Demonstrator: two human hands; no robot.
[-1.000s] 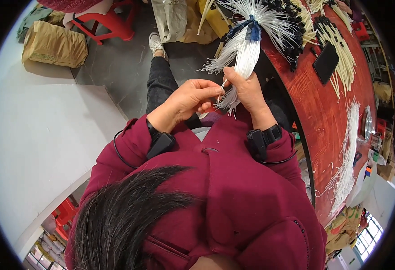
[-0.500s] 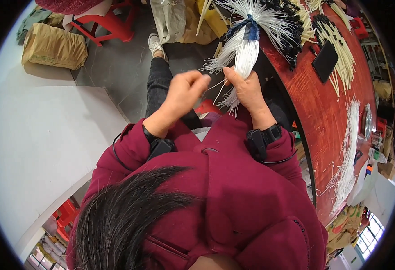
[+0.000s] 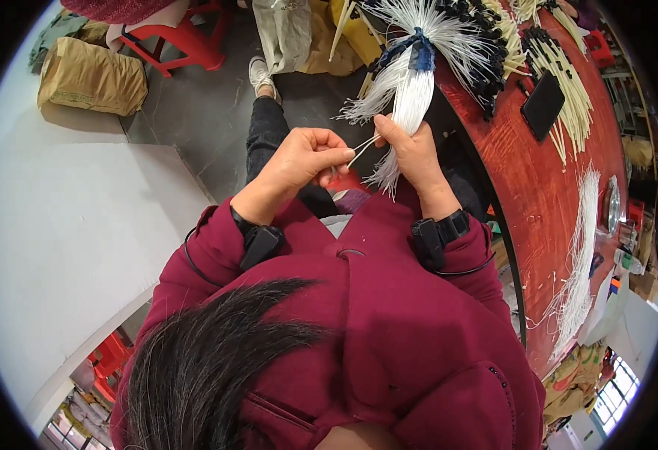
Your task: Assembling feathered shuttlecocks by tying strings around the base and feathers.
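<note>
My right hand (image 3: pixel 417 156) is wrapped around the lower part of a thick bundle of white cords (image 3: pixel 413 96), thumb on top. A dark blue cloth band (image 3: pixel 420 54) ties the bundle higher up, and past it the cords fan out over the table's edge. Loose cord ends hang below my right fist. To its left, my left hand (image 3: pixel 304 161) pinches a few thin white cords (image 3: pixel 363 145) between thumb and forefinger. These run taut across the short gap to my right hand.
A red wooden table (image 3: pixel 509 161) curves along my right. On it lie a black phone (image 3: pixel 543 106), pale sticks with black tips (image 3: pixel 569 82) and a flat hank of white cords (image 3: pixel 580 255). A white board (image 3: pixel 74 225) stands at left, near a brown paper sack (image 3: pixel 93 77) and red stool (image 3: pixel 194 41).
My left hand, blurred and higher before, has come down slightly and its fingers are now closed on the thin cords. My right hand stays around the bundle.
</note>
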